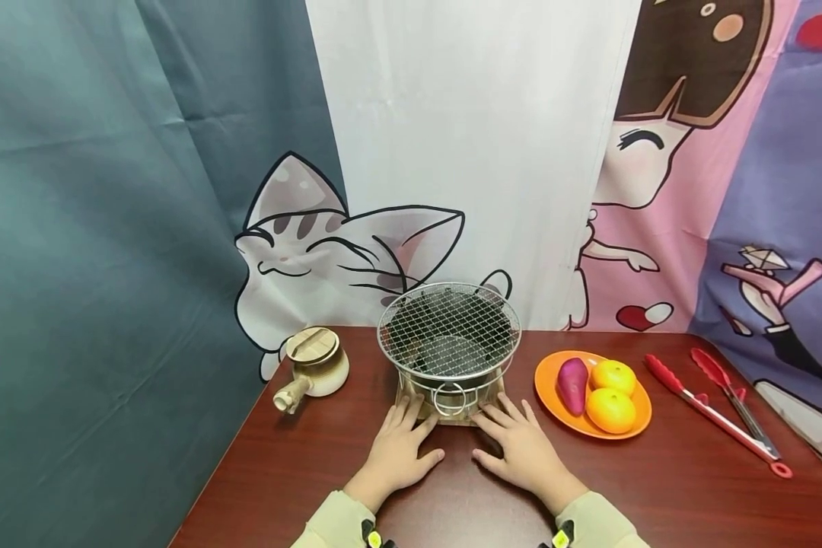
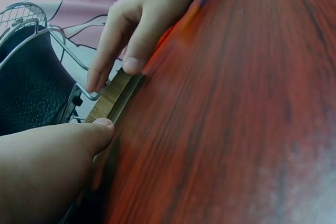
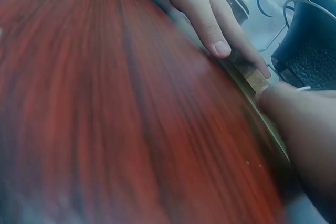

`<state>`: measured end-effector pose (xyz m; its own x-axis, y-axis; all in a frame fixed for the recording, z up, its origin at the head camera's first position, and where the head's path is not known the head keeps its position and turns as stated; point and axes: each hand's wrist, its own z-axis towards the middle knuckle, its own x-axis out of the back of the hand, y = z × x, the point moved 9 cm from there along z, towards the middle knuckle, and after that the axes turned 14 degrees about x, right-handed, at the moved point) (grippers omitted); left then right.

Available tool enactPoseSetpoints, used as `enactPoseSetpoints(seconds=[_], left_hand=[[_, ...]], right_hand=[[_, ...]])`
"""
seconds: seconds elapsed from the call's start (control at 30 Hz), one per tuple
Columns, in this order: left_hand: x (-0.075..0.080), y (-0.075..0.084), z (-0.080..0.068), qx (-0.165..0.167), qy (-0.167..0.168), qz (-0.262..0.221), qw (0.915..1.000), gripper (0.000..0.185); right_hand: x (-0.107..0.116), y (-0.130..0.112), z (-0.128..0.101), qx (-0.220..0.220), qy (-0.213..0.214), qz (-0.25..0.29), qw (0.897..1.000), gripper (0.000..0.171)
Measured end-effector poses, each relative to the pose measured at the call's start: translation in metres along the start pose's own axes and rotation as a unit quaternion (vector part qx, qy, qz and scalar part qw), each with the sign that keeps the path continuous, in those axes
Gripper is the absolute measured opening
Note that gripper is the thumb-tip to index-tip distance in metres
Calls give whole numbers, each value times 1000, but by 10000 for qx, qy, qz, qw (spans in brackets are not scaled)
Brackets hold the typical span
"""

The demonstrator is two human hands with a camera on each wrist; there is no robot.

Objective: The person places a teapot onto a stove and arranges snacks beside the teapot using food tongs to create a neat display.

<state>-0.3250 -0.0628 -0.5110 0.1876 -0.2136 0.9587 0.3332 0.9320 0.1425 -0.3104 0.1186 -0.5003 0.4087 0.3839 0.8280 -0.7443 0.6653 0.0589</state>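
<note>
In the head view a small tabletop grill stands at the back middle of the table, with a round wire mesh (image 1: 450, 331) over a dark bowl (image 2: 34, 85) and a wire ring at the front. It sits on a square wooden base (image 1: 460, 421). My left hand (image 1: 399, 454) lies at the base's front left corner, fingers spread and fairly straight. On the other corner my right hand (image 1: 520, 454) mirrors it. Both wrist views show fingertips and thumbs at the edge of the wood; neither hand is curled round it.
A beige clay teapot (image 1: 325, 373) with side handle and wooden lid stands left. An orange plate (image 1: 546, 396) to the right carries a purple sweet potato (image 1: 572, 387) and two oranges (image 1: 610, 411). Red-handled tongs (image 1: 719, 418) lie far right. A printed curtain (image 1: 466, 152) hangs behind.
</note>
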Motion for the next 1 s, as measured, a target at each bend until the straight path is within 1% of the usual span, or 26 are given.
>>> enactPoseSetpoints(seconds=[0.07,0.17,0.3,0.4,0.5,0.6,0.67,0.7,0.77,0.8,0.87,0.93,1.0], left_hand=[[0,0,0,-1,5,-13,10000,63],[2,1,-1,-57,122,-35,9999,62],[5,2,-2,-149,351,-82,9992,61],[5,2,-3,-182,414,-109,9989,61],[3,1,-3,-161,319,-68,9993,61],[4,-1,2,-186,150,-125,9996,59],[9,-3,8,-264,7,-346,9991,54],[14,-4,12,-322,-69,-553,9979,51],[23,-10,20,-322,-279,-940,9947,45],[29,-13,24,-289,-391,-1168,9920,42],[40,-25,32,-100,-562,-1472,9875,40],[52,-40,38,222,-618,-1614,9847,42],[65,-56,43,585,-572,-1767,9809,42]], right_hand=[[-3,-2,1,27,-137,-52,9999,65],[-6,-3,1,49,-307,-53,9995,68],[-10,-4,1,41,-470,-35,9989,67],[-12,-3,-1,-53,-581,10,9983,67],[-14,-2,-2,-140,-625,73,9979,67],[-14,-2,-3,-108,-605,90,9981,66],[-13,-3,-3,-58,-547,59,9985,67],[-12,-2,-3,-40,-517,55,9986,67],[-11,-4,-3,21,-453,-3,9990,67],[-10,-4,-3,48,-419,-26,9991,67],[-10,-5,-3,95,-374,-64,9992,67],[-9,-6,-3,126,-351,-111,9992,67],[-9,-6,-3,125,-354,-124,9992,66]])
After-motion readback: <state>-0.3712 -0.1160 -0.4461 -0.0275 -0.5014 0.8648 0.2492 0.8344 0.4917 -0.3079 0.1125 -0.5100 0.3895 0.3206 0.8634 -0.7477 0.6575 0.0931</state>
